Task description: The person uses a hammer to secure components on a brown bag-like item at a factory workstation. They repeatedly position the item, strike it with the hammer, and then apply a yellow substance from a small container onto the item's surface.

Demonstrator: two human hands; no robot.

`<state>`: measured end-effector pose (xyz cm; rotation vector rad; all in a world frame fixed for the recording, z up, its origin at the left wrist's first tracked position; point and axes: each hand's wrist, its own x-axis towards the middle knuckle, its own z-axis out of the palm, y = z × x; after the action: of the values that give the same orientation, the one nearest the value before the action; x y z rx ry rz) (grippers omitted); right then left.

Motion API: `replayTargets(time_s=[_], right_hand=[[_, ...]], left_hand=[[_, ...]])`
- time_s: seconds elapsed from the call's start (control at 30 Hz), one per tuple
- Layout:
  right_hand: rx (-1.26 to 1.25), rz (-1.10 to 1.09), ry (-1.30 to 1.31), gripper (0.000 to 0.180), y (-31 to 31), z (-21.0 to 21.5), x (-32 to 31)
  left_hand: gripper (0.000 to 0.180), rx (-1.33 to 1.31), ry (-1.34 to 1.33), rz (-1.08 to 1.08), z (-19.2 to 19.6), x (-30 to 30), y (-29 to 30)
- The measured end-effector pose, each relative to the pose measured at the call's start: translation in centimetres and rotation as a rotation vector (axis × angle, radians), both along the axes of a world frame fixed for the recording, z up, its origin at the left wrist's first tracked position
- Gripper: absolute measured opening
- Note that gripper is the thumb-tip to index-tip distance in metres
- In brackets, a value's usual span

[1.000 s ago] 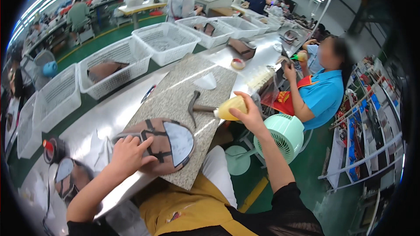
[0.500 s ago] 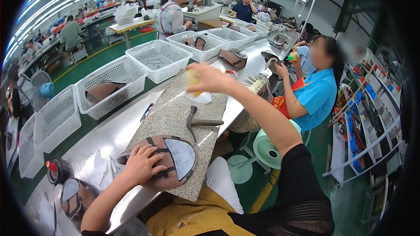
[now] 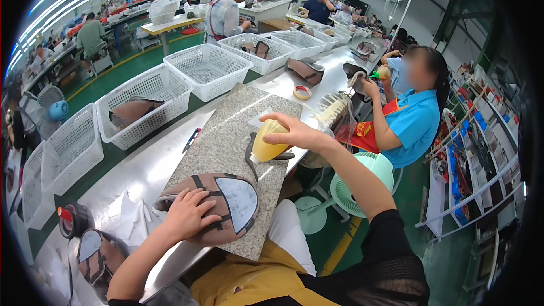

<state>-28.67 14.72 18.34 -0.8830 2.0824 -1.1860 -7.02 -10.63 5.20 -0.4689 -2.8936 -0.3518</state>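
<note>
My left hand (image 3: pixel 191 213) lies on a brown shoe upper (image 3: pixel 229 228), its fingers stretched over the leather. The upper has dark strips and a pale toe patch, and rests at the near end of a speckled stone slab (image 3: pixel 207 136). My right hand (image 3: pixel 296 136) grips a yellowish squeeze bottle (image 3: pixel 266 144), tilted with its narrow end down and to the left, above the slab. Behind the bottle, partly hidden, lies a hammer (image 3: pixel 249 160) with a dark handle. A pen (image 3: pixel 192 137) is left of the slab.
White plastic baskets (image 3: pixel 144 116) line the table's far side, some holding brown uppers. A tape roll (image 3: pixel 302 92) sits beyond the slab. A black roll (image 3: pixel 73 221) and another upper (image 3: pixel 102 255) lie at left. A green fan (image 3: pixel 362 184) and a co-worker in blue (image 3: pixel 416 122) are at right.
My right hand has come down and toward me with the bottle, from the slab's far end to above the hammer. The left hand stays on the shoe upper.
</note>
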Motion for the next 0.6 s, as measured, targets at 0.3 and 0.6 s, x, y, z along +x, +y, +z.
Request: replayTargets(time_s=[0.3,0.6], right_hand=[[-0.206,-0.084,-0.239,0.065,1.3,-2.4,-0.2],[-0.213,-0.143,-0.101,0.063,0.6,-6.5,5.4]], left_hand=[[0.048,-0.023,0.036,-0.017,0.1,-0.3,0.4],[0.041,-0.019,0.02,-0.056,-1.6,-0.6,-0.6]])
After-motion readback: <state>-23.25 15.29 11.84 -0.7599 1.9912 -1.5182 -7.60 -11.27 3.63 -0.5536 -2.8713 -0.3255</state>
